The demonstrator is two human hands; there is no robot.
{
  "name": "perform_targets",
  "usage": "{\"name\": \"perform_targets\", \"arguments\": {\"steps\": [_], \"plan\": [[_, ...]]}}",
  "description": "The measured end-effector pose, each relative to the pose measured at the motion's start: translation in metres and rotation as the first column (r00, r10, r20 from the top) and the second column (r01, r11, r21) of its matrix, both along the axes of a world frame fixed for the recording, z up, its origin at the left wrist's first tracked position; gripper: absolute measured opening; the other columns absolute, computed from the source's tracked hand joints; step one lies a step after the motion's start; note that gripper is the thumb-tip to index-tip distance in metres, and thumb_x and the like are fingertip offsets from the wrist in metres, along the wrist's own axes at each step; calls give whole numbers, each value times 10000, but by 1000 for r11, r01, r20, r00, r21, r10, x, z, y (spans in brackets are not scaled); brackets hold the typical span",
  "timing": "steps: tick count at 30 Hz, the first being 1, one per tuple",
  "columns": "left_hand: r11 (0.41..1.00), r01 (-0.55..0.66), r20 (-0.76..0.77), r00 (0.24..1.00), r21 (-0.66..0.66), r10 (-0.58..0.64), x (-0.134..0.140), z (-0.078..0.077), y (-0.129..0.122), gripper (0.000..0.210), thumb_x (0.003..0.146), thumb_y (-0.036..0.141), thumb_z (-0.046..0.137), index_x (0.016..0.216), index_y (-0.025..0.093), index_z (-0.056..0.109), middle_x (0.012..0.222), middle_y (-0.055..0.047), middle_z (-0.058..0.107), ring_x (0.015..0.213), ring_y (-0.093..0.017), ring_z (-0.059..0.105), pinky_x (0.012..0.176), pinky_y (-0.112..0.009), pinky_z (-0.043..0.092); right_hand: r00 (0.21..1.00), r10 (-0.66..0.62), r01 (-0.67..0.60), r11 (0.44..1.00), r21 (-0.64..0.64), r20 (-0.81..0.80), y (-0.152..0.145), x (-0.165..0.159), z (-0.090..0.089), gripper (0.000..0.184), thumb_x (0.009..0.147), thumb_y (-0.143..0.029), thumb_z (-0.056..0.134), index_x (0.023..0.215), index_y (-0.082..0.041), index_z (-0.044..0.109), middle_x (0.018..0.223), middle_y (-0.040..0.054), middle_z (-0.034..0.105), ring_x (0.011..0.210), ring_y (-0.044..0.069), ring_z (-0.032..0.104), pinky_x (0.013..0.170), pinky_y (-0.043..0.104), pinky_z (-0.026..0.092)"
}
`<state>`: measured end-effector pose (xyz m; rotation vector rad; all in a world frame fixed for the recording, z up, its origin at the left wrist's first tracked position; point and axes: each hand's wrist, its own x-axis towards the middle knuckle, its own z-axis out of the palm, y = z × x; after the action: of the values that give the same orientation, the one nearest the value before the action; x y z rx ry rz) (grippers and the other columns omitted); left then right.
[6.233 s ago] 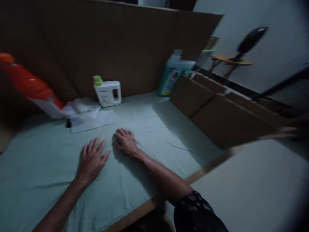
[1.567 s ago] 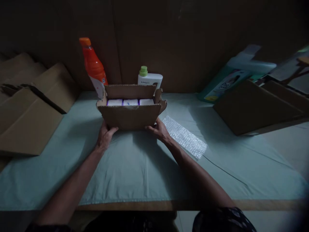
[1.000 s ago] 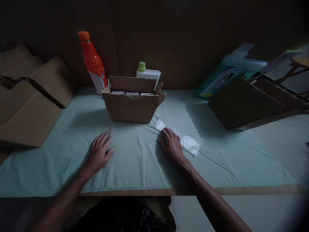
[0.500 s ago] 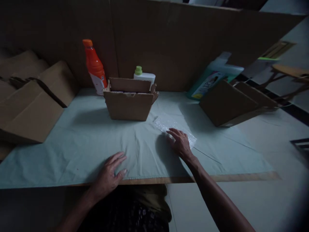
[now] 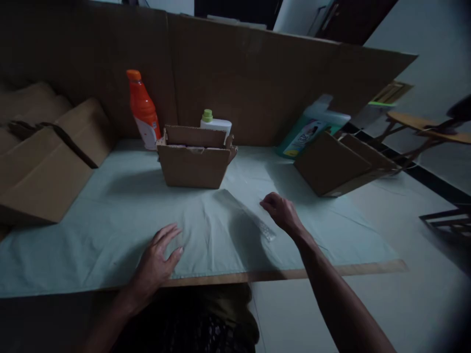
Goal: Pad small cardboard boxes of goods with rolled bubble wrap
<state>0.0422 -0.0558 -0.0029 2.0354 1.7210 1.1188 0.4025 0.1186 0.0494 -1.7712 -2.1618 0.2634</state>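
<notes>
A clear sheet of bubble wrap [image 5: 267, 231] shows as a thin slanting strip over the cloth, just left of and below my right hand [image 5: 279, 211]. The right fingers are pinched together, seemingly on the sheet's edge, though the clear plastic is hard to make out there. My left hand [image 5: 156, 262] hovers by the front edge of the table with fingers spread, holding nothing. Beyond both hands stands an open cardboard box [image 5: 195, 166], upright, with its contents mostly hidden inside.
Behind the box are an orange bottle [image 5: 143, 110] and a white bottle with a green cap [image 5: 217, 125]. A teal jug [image 5: 309, 127] stands beside another open carton [image 5: 331, 164] at right. More cartons [image 5: 44, 171] fill the left. A tall cardboard panel [image 5: 228, 73] closes the back.
My right hand has closed from loosely curled over the bubble wrap to a pinch. The sheet went from lying flat to a narrow slanting strip. My left hand moved slightly left, and the view tilted up.
</notes>
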Motion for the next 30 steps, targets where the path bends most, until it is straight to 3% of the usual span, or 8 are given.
{"name": "perform_targets", "arguments": {"steps": [5, 8, 11, 14, 17, 21, 25, 30], "plan": [[977, 90, -216, 975, 194, -47, 26, 57, 26, 598, 916, 272, 648, 1492, 252, 490, 1628, -142, 427, 1556, -341, 340, 1225, -563, 400, 866, 499, -492, 859, 142, -17, -63, -38, 59, 165, 999, -289, 554, 877, -219, 639, 781, 37, 725, 686, 170, 638, 665, 293, 455], [947, 224, -291, 945, 230, -152, 31, 70, 40, 322, 917, 182, 616, 1228, 238, 681, 1525, -120, 562, 1530, -342, 387, 1218, -589, 374, 745, 666, -662, 735, 144, 28, -82, -57, 75, 178, 1034, -254, 531, 886, -210, 619, 764, 26, 704, 692, 158, 630, 689, 290, 457], [950, 232, -246, 953, 208, -179, 13, 60, 47, 198, 933, 123, 549, 900, 228, 714, 1219, -70, 750, 1337, -296, 607, 1165, -584, 420, 733, 677, -681, 726, 101, 74, -81, -61, 66, 119, 1024, -216, 535, 1042, -202, 652, 855, 45, 742, 771, 173, 672, 705, 291, 467], [975, 137, -151, 982, 172, -111, -11, 54, 48, 181, 936, 147, 548, 879, 224, 701, 1100, -66, 775, 1203, -272, 686, 1103, -543, 483, 755, 651, -655, 753, 60, 72, -70, -58, 50, 169, 1010, -184, 512, 1019, -202, 680, 870, 46, 750, 738, 168, 676, 677, 291, 469], [976, 163, -94, 984, 146, -150, -18, 65, 46, 108, 925, 214, 604, 988, 219, 692, 1234, -106, 742, 1280, -280, 645, 1120, -510, 480, 749, 663, -661, 746, 74, 12, -63, -66, 46, 214, 1023, -204, 485, 941, -202, 682, 859, 46, 736, 708, 161, 657, 665, 295, 476], [950, 311, -67, 949, 34, -308, -1, 75, 46, 626, 810, 407, 793, 1370, 215, 587, 1463, -159, 621, 1424, -325, 526, 1194, -531, 410, 697, 718, -713, 692, 116, 0, -65, -86, 62, 238, 1029, -222, 476, 936, -212, 696, 831, 49, 728, 698, 162, 642, 647, 300, 470], [943, 323, -16, 945, -78, -325, 7, 53, 46, 141, 924, 246, 626, 1023, 254, 727, 978, -20, 797, 976, -204, 740, 1113, -463, 488, 678, 735, -731, 675, 101, -15, -68, -86, 62, 214, 1034, -232, 495, 1010, -206, 706, 869, 53, 743, 742, 162, 665, 686, 301, 488], [971, 199, -45, 980, 136, -195, -13, 53, 53, 188, 964, 204, 549, 907, 229, 726, 847, -12, 774, 846, -181, 726, 967, -405, 566, 736, 676, -675, 732, 85, 24, -64, -66, 49, 217, 1003, -203, 519, 1039, -210, 733, 923, 63, 760, 784, 192, 686, 722, 346, 514]]}}
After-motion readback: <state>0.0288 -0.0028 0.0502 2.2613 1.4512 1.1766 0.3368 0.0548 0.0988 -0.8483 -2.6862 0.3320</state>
